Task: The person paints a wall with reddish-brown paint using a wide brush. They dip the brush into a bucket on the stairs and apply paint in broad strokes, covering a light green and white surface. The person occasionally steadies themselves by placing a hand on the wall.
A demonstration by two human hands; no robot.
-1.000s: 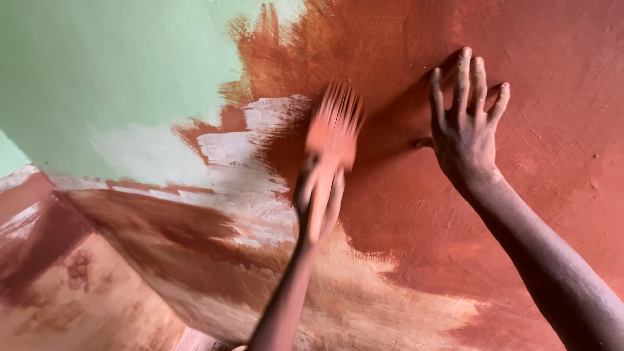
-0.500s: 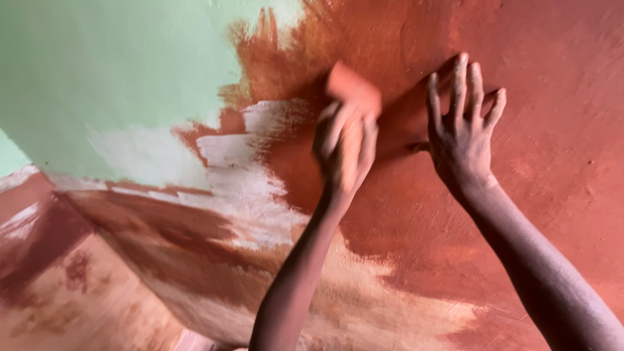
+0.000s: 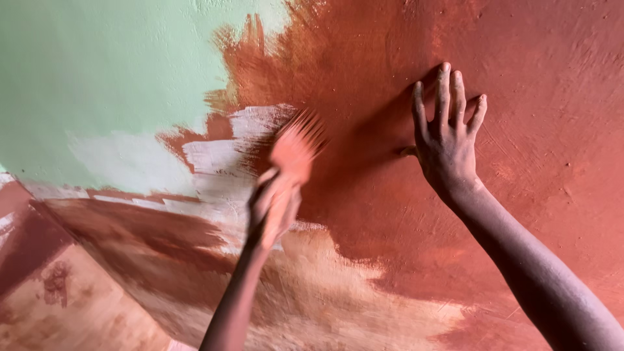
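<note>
My left hand (image 3: pixel 273 208) grips the handle of a paintbrush (image 3: pixel 296 146) loaded with reddish-brown paint. Its splayed bristles point up at the wall, near a white patch (image 3: pixel 214 156); hand and brush are blurred by motion. My right hand (image 3: pixel 448 130) lies flat against the wall (image 3: pixel 546 97) with fingers spread, pressed on the freshly painted reddish-brown area. Both forearms rise from the bottom of the view.
The upper left of the wall is pale green (image 3: pixel 97 71). Below it lie white patches and a lighter tan area (image 3: pixel 338 292) thinly covered. A darker brown band (image 3: pixel 130 227) runs along the lower left.
The brush swung up and right against the wall half a second ago, and has now come back down and left. My right hand has stayed flat on the wall.
</note>
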